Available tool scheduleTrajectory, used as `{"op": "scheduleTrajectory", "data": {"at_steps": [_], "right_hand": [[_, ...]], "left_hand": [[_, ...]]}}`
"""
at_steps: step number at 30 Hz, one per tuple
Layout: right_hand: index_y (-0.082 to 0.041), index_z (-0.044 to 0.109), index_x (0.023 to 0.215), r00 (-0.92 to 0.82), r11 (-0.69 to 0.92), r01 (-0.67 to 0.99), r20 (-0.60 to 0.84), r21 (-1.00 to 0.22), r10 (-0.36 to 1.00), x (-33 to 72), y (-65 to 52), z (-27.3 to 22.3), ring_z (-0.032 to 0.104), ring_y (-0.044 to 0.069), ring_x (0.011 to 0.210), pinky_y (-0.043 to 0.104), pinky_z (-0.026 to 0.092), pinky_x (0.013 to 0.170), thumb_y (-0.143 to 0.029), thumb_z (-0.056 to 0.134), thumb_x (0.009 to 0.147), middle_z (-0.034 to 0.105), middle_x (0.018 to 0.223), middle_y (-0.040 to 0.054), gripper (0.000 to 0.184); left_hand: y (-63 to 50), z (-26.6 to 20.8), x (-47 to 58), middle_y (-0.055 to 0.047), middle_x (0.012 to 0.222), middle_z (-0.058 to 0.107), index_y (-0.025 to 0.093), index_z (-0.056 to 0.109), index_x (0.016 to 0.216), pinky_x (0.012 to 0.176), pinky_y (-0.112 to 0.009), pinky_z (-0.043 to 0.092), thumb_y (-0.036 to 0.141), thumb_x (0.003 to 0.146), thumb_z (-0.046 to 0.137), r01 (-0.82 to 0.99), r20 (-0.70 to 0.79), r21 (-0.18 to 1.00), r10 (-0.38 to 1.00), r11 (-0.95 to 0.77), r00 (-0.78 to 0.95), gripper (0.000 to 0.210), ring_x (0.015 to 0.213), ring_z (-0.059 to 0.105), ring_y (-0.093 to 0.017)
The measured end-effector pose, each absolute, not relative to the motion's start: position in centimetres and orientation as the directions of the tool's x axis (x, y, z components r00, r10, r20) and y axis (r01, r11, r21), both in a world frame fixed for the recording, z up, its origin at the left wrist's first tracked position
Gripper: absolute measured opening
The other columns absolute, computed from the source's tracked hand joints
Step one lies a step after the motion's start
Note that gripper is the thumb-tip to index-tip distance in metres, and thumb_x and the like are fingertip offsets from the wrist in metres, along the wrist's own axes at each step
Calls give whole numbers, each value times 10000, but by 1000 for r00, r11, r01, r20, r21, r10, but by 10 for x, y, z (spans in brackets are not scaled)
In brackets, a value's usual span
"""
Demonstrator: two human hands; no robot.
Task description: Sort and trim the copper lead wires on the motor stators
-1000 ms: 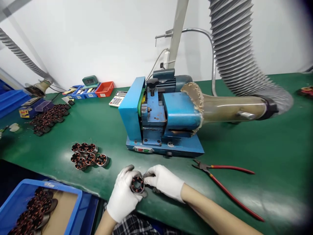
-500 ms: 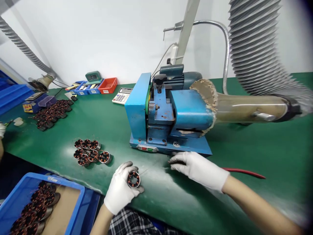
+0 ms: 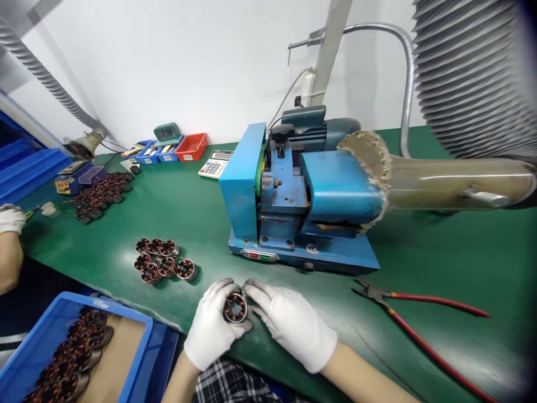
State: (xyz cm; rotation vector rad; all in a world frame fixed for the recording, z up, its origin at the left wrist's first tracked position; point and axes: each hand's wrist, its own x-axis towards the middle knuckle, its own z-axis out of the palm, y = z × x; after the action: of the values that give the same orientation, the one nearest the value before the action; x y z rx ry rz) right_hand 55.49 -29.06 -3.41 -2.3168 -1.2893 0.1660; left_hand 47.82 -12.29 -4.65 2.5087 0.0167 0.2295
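My left hand point(image 3: 216, 324), in a white glove, is closed around a motor stator point(image 3: 235, 308), a metal ring with copper windings inside. The stator's open end faces up towards me. Beside it, my right hand point(image 3: 291, 324), also gloved, has its fingers drawn together at the ring's right edge. Whatever its fingertips pinch is too small or hidden to name. Several similar stators point(image 3: 166, 266) stand grouped on the green table to the left. Red-handled pliers point(image 3: 375, 294) lie with their jaws apart to the right of my hands.
A blue machine point(image 3: 344, 184) with a hose stands behind my hands. At lower left, a blue bin point(image 3: 145, 336) holds several stators. More stators point(image 3: 103, 193) are piled near a co-worker's gloved hand point(image 3: 12, 218). A calculator point(image 3: 215, 164) and small trays point(image 3: 192, 146) sit at the back.
My right hand has moved left from in front of the machine to the stator in my left hand. The pliers, mostly covered by that hand and forearm before, now show.
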Motion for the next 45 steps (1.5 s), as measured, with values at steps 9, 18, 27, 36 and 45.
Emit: {"op": "scheduleTrajectory", "data": {"at_steps": [9, 18, 27, 36, 45], "right_hand": [[-189, 566, 770, 536, -344, 697, 137, -629, 833, 556, -290, -15, 508, 145, 648, 250, 359, 620, -173, 389, 865, 575, 695, 19, 201], [-197, 427, 657, 579, -237, 217, -70, -947, 812, 556, -295, -4, 424, 112, 557, 210, 336, 540, -249, 354, 865, 450, 600, -32, 226], [-181, 512, 728, 564, -479, 329, -238, -814, 791, 555, -295, -6, 438, 109, 528, 210, 322, 503, -227, 351, 859, 455, 572, -28, 212], [-135, 585, 745, 434, -554, 508, -359, -660, 826, 573, -276, 2, 575, 193, 638, 262, 386, 576, -101, 460, 765, 597, 647, 60, 131], [-166, 625, 852, 520, -548, 820, -188, -165, 834, 599, -316, 1, 612, 239, 662, 301, 397, 590, -101, 460, 789, 653, 699, 78, 188]], "left_hand": [[-134, -31, 469, -59, 1052, 604, 207, 552, 1025, 840, -350, 492, 101, 588, 638, 64, 77, 799, 207, -598, 975, 458, 937, 594, -208], [-137, -4, 457, -75, 1156, 488, 259, 553, 1060, 900, -365, 449, 93, 637, 662, -149, 364, 669, 146, -728, 920, 468, 1103, 481, -253], [-137, -14, 454, -60, 1055, 520, 234, 571, 1017, 836, -321, 467, 23, 683, 549, -89, 134, 764, 23, -639, 991, 396, 982, 528, -204], [-127, -43, 469, -69, 1042, 570, 214, 501, 980, 931, -436, 385, 108, 576, 700, -81, 118, 576, -16, -813, 993, 463, 1129, 441, -278], [-121, -46, 473, -104, 1096, 548, 190, 520, 961, 927, -430, 398, 209, 513, 764, 16, 106, 577, 94, -817, 990, 510, 1118, 466, -287]]}}
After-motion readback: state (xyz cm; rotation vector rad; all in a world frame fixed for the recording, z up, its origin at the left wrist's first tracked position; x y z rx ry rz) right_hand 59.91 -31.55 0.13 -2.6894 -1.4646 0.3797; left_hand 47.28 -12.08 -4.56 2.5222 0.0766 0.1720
